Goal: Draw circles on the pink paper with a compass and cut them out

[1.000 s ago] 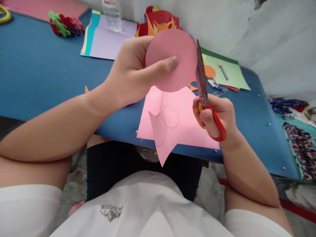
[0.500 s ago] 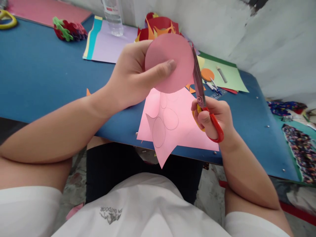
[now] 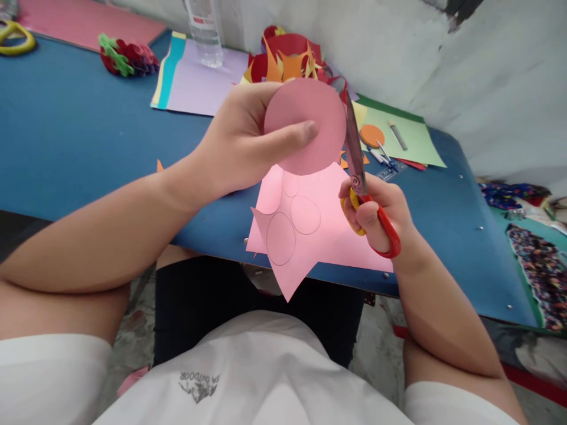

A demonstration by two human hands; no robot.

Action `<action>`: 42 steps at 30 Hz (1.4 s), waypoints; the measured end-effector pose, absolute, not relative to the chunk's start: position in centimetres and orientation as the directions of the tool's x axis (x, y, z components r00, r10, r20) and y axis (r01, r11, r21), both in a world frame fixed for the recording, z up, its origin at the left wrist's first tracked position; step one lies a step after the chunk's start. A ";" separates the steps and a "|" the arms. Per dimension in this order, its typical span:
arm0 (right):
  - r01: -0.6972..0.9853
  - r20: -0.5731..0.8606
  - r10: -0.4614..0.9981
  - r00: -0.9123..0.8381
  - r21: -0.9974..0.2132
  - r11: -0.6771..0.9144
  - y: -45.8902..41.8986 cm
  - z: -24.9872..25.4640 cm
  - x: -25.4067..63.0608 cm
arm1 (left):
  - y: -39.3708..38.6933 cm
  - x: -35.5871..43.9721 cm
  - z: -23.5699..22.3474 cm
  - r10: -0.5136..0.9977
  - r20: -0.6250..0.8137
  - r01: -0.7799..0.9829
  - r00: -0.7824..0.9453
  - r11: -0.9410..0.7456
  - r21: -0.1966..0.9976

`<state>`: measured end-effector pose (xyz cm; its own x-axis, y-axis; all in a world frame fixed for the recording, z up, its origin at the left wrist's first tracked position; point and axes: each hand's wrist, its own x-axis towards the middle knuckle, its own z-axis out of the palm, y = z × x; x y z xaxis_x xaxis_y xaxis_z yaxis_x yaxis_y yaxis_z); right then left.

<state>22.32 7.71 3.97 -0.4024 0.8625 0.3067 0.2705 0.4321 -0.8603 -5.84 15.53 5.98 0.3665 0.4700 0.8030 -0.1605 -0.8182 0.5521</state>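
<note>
My left hand (image 3: 261, 133) pinches a pink paper circle (image 3: 303, 100), thumb on its near face and fingers hidden behind it. Scissors (image 3: 355, 147) with red and yellow handles are in my right hand (image 3: 383, 206), blades pointing up beside the circle's right edge. The blades look nearly closed; whether they touch the paper I cannot tell. Below the hands lie pink paper sheets (image 3: 341, 230), one with pencilled ovals and a cut edge, its pointed corner hanging over the table's front edge.
On the blue table (image 3: 88, 136) stand a water bottle (image 3: 206, 35) and a pile of red and orange paper scraps (image 3: 292, 53). Purple paper (image 3: 195, 82) lies back left. Right of the scissors are pens (image 3: 383, 158), an orange disc (image 3: 372, 136) and light green paper (image 3: 416, 141). Yellow-handled scissors (image 3: 18, 38) sit far left.
The pink circle has come down slightly and is tilted a little differently. The scissors have shifted slightly left, staying beside its right edge.
</note>
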 end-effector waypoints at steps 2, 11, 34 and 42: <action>0.281 0.292 0.869 -0.400 -0.863 0.420 7.7 4.0 22.3 | 15.6 -5.8 5.9 0.471 0.801 -0.156 0.369 -0.819 0.553; 0.281 0.290 0.866 -0.408 -0.862 0.421 7.5 4.3 21.8 | 15.4 -6.2 6.1 0.485 0.775 -0.194 0.405 -0.783 0.591; 0.296 0.234 0.870 -0.434 -0.875 0.383 7.9 4.3 21.8 | 15.2 -6.4 6.1 0.557 0.726 -0.026 0.404 -0.786 0.618; 0.322 0.193 0.887 -0.419 -0.882 0.344 7.5 5.0 21.4 | 15.6 -6.2 5.9 0.473 0.763 -0.047 0.440 -0.836 0.546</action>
<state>21.36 7.55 5.03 -0.4195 0.8871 0.1925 0.3220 0.3437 -0.8821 -6.21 15.65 5.87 0.4396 0.4734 0.7633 -0.0474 -0.8364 0.5460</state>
